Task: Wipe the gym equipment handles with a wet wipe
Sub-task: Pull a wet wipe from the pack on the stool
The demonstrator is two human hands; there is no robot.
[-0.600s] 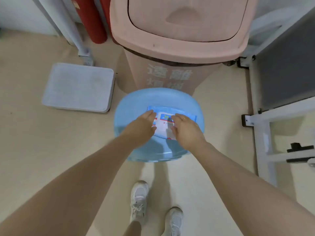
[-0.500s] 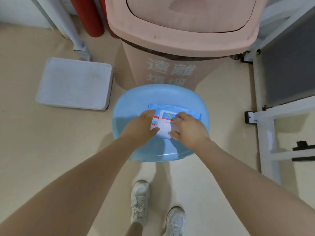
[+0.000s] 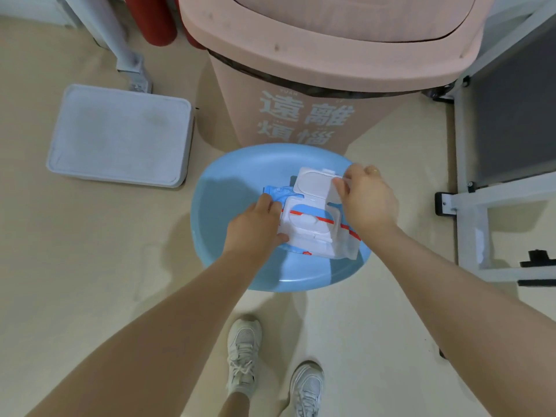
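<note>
- Left hand (image 3: 254, 228) gripped the near-left edge of the soft blue-and-white plastic wet-wipe pack (image 3: 313, 224), which lay on the smooth round pale-blue plastic stool (image 3: 216, 200).
- Right hand (image 3: 365, 198) pinched the pack's rigid white hinged flip lid (image 3: 313, 183), raised open.
- Beyond stood the matte pink plastic bin (image 3: 301, 85).

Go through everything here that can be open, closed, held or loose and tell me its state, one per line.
Wet wipe pack: lying on the blue stool, flip lid open.
Left hand: holding the pack's left end.
Right hand: pinching the lid's edge.
Pink trash bin: lid closed.
Grey tray: flat on floor.
</note>
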